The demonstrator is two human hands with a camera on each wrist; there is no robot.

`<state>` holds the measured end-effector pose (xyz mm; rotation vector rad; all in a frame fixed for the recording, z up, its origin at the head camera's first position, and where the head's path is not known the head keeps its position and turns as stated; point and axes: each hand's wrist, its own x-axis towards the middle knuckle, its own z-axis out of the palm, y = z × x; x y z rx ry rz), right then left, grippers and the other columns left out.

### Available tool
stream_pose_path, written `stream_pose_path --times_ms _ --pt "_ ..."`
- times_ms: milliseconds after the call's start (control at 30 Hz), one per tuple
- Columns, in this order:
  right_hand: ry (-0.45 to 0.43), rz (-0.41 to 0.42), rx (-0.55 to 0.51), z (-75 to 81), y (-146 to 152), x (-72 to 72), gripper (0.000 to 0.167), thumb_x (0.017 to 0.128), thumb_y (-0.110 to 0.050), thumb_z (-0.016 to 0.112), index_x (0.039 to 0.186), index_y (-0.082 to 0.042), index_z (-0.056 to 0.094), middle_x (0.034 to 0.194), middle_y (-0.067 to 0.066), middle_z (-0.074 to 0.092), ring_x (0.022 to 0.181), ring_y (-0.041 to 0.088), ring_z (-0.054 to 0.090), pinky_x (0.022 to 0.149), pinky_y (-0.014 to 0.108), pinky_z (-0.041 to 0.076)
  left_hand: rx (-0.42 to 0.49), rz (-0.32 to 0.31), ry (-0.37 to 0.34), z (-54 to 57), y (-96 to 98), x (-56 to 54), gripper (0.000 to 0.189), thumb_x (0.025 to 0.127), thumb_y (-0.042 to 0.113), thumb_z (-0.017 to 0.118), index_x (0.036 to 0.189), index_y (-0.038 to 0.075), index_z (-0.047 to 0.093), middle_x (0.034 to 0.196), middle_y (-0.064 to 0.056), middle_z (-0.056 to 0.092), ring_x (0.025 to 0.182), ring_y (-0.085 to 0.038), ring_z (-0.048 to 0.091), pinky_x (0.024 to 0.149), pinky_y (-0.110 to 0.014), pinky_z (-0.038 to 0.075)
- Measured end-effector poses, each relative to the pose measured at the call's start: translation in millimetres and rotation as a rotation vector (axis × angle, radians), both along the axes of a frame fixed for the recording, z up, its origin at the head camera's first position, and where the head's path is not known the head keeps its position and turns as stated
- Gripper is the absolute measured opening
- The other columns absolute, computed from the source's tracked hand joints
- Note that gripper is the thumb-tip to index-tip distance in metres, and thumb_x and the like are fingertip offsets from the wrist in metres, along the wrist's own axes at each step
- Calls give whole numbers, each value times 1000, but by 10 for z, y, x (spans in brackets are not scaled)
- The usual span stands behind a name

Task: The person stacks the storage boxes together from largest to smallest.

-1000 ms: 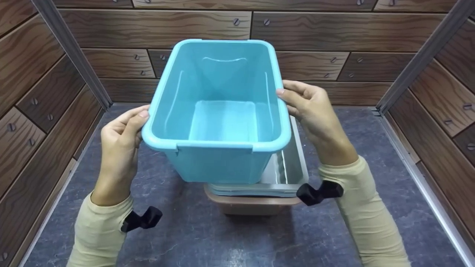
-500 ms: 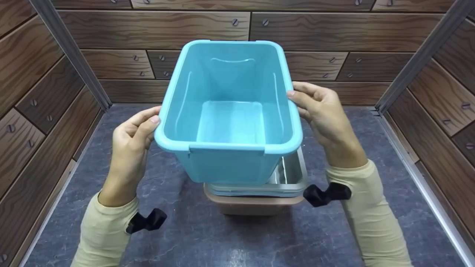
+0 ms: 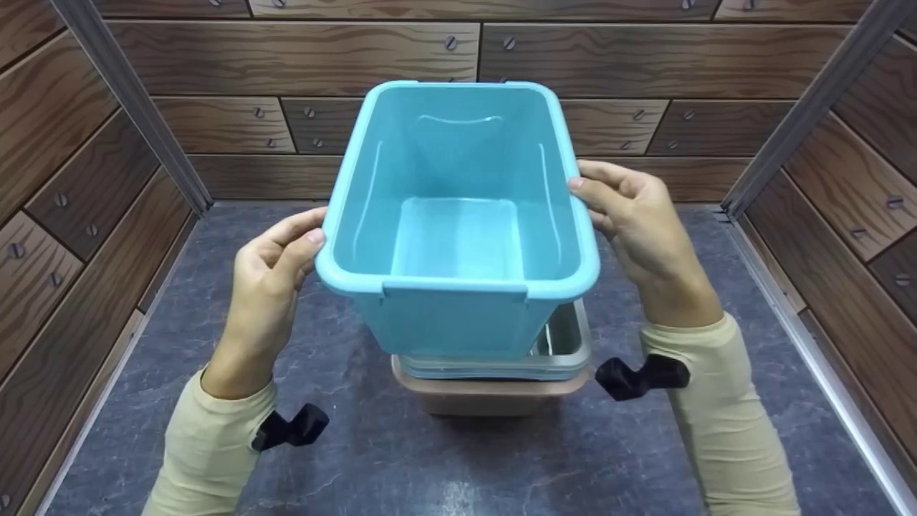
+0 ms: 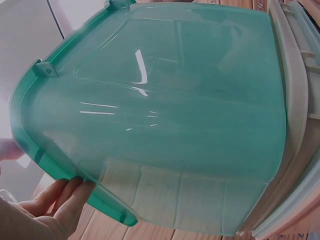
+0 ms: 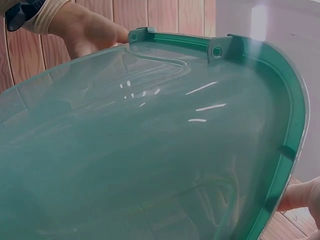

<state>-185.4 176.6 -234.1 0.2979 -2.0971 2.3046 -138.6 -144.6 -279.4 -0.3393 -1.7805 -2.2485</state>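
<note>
A light blue plastic bin (image 3: 458, 236), with nothing inside it, is held up by both hands. My left hand (image 3: 269, 294) pinches its left rim between thumb and fingers. My right hand (image 3: 637, 222) grips the right rim farther back, thumb on top. Under the bin stands a nested stack, with a grey bin (image 3: 571, 358) on top and a brown bin (image 3: 487, 403) outermost. The raised bin hides much of the stack. Up close in the left wrist view, the bin's outer wall (image 4: 175, 100) reaches near the stack's rims, and my left fingers (image 4: 72, 202) lie under its rim.
The stack rests on a dark, marbled floor (image 3: 401, 466). Wood-patterned walls (image 3: 308, 57) enclose the space at the back and both sides, with metal posts (image 3: 136, 107) at the corners. Each sleeved wrist carries a black camera mount (image 3: 290, 428).
Both hands have carried the light blue bin to the right, and it now covers more of the grey bin. The stack has stayed in place, and the grip is the same.
</note>
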Motion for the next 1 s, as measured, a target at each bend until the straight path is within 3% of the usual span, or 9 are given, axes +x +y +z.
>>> stream_pose_path --times_ms 300,500,767,1000 --pt "-1 -15 -12 -20 83 -1 35 94 -4 56 125 13 51 92 0 75 80 8 72 78 22 59 -17 -38 4 -16 41 -21 37 90 7 53 120 -14 57 103 -3 72 97 -10 69 89 -22 56" --pt "0 -17 -23 -18 127 -8 35 94 -3 57 124 13 51 93 2 74 80 10 72 76 21 59 -23 -13 3 -32 87 -39 38 88 6 53 120 -14 57 105 -6 72 96 -11 69 87 -23 57" --pt "-17 -27 -31 -24 189 -21 15 93 -5 59 106 -6 65 91 1 74 76 10 71 72 21 59 -18 -5 -11 -26 152 -49 38 87 5 53 120 -13 59 103 -4 72 94 -9 68 88 -23 56" --pt "-14 -44 -46 -25 227 -26 16 93 -4 58 98 -12 71 87 0 75 74 9 71 69 20 59 -37 -1 -19 -13 212 -62 38 87 6 54 120 -11 59 107 -5 71 95 -9 68 89 -23 55"
